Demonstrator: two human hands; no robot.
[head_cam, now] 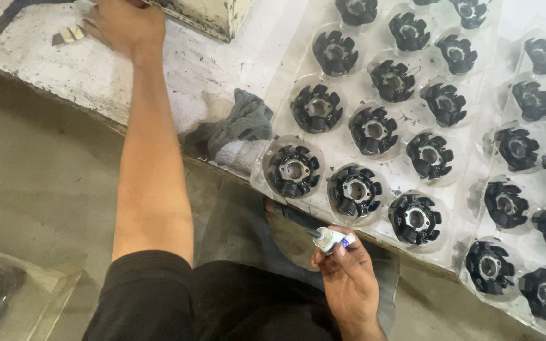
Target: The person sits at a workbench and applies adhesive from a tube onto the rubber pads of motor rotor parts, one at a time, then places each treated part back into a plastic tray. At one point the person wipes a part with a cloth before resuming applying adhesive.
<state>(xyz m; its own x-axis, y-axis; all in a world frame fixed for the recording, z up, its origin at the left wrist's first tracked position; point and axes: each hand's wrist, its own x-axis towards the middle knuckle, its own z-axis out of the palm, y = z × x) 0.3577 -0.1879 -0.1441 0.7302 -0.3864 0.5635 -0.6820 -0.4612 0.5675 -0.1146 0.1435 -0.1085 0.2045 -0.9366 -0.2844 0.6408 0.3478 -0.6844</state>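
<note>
At the far left, a clear plastic tray [45,297] is cut off by the lower frame edge, and its contents cannot be made out. On the worn, whitish, stained surface [83,76], a small scrap of pale and dark material [67,35] is seen near the top left corner. Just beside it the left hand [124,25] is laid on the surface with its arm stretched out; its fingers are partly cut off by the top edge, so whether anything is held cannot be told. A cream-coloured metal box [213,16] is set behind the hand, cropped at the top. A crumpled grey cloth [241,123] is left near the surface's front edge.

Lower down, the right hand [345,278] is closed around a small white tube with a blue label [333,239] and a long black nozzle [292,216], which is pointed toward the tray's near corner. A clear moulded plastic tray [342,142] with round pockets is filled with black, toothed round motor cores [294,170], one per pocket. A second such tray [475,208] is placed to the right, cut off by the frame.
</note>
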